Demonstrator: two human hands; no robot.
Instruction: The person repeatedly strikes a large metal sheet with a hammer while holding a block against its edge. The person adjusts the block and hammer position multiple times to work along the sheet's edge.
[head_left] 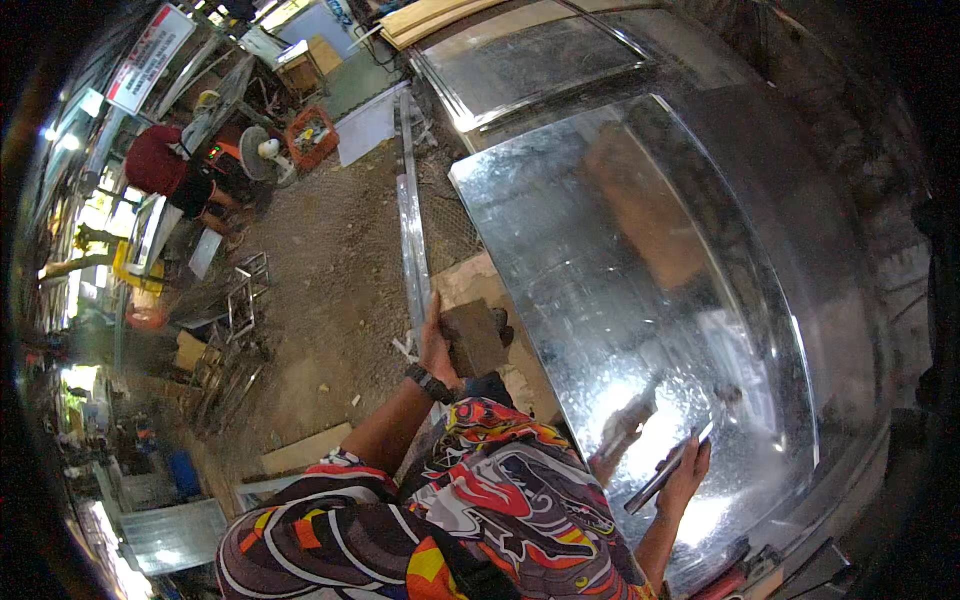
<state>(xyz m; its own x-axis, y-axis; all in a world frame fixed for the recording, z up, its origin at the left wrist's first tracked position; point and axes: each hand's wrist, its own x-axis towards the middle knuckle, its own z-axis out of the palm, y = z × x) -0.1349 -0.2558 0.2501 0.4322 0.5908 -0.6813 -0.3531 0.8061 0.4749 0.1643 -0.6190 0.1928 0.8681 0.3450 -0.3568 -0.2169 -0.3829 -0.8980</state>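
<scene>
A large shiny metal sheet (600, 300) lies to my right and mirrors the light. My right hand (685, 475) is closed around a slim dark tool (655, 484) over the near part of this sheet; a bright flat tip shows past the fingers, and its exact kind is unclear. Left of the sheet, my left hand (436, 345) grips the edge of a brown flat-sided block (474, 338), with the thumb pointing away from me. The fingers under the block are hidden. A dark watch (430, 383) is on my left wrist.
Long metal strips (412, 230) lie on the dirt floor ahead. Beyond the sheet are a framed panel (540, 70) and wooden boards (430, 20). Far left, a person in a dark red shirt (155, 160) bends near a fan (262, 150) and an orange crate (312, 137). Tools (735, 575) lie near right.
</scene>
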